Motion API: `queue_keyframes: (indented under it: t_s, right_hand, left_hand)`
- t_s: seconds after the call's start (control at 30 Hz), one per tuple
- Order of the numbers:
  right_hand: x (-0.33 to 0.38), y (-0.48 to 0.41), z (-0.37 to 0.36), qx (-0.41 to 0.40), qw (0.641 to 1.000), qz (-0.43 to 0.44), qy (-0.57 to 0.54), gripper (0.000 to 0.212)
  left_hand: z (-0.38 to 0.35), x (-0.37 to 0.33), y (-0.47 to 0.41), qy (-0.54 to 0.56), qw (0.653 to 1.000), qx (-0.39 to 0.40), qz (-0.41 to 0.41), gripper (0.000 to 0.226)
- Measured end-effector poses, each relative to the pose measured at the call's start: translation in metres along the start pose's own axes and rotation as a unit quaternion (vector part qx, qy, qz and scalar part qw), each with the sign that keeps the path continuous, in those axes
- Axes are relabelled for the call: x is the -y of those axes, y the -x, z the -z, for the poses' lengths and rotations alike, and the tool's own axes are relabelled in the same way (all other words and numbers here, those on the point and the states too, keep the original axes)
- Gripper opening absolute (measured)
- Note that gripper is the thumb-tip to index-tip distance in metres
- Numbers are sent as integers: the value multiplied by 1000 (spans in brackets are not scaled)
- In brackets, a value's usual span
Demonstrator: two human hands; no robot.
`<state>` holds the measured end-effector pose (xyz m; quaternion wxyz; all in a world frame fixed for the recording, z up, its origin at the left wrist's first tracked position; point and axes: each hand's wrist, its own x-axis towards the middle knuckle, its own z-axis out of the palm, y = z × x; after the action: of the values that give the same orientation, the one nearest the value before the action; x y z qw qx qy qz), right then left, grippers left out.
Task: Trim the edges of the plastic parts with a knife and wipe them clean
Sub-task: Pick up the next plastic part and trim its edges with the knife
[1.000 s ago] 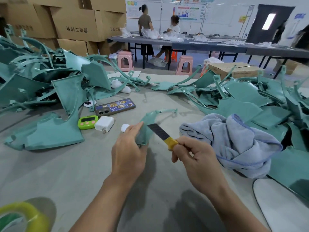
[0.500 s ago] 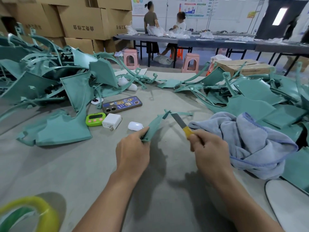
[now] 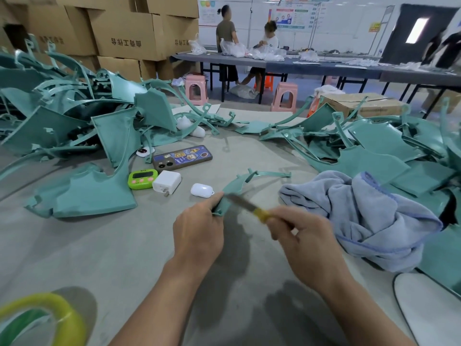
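Head view: the left hand is gripping a curved plastic part over the bench, while the right hand is holding the knife (blade blurred) at its edge. Trimming seems to be underway; the next move is calling for wiping with the nearby cloth.

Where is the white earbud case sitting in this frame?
Head view, centre-left: the earbud case lies on the table between the white charger to its left and the teal plastic part gripped by the left hand to its right.
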<state>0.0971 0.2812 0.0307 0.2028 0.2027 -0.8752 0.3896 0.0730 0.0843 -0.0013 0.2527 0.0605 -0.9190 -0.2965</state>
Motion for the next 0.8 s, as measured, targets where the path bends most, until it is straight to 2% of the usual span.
queue_keyframes:
  t_s: [0.07, 0.17, 0.2, 0.27, 0.37, 0.43, 0.6, 0.67, 0.7, 0.77, 0.8]
  right_hand:
    - [1, 3, -7, 38, 999, 3, 31, 17]
    - [-6, -9, -7, -46, 993, -105, 26, 29]
    - [-7, -11, -5, -71, 991, -117, 11, 31]
    - [-2, -6, 1, -78, 993, -85, -31, 33]
    - [10, 6, -5, 18, 1000, -20, -11, 21]
    - [3, 1, -11, 36, 998, -59, 11, 25]
    - [-22, -9, -4, -39, 980, -194, -33, 32]
    - [-26, -7, -1, -69, 973, -205, -83, 28]
    - [-24, -7, 2, -85, 970, -202, -107, 26]
    - [-20, -9, 7, -117, 962, -185, -163, 25]
    - [-17, -10, 9, -122, 959, -174, -186, 26]
  left_hand:
    - [0, 0, 0, 0, 1000, 3, 3, 44]
    - [1, 0, 0, 0, 1000, 2, -8, 40]
    - [1, 0, 1, -1, 1000, 2, -12, 40]
    - [0, 0, 0, -11, 1000, 6, -6, 44]
    - [-1, -1, 0, -13, 1000, -1, 12, 45]
    - [1, -2, 1, -9, 1000, -3, 17, 40]
    - [13, -12, 1, 56, 991, -84, 85, 5]
    - [17, -19, 3, 105, 979, -118, 126, 33]
    - [21, -24, 3, 124, 973, -131, 144, 39]
    - [27, -30, 4, 103, 971, -164, 139, 39]
    - [31, -31, 4, 60, 973, -196, 102, 33]
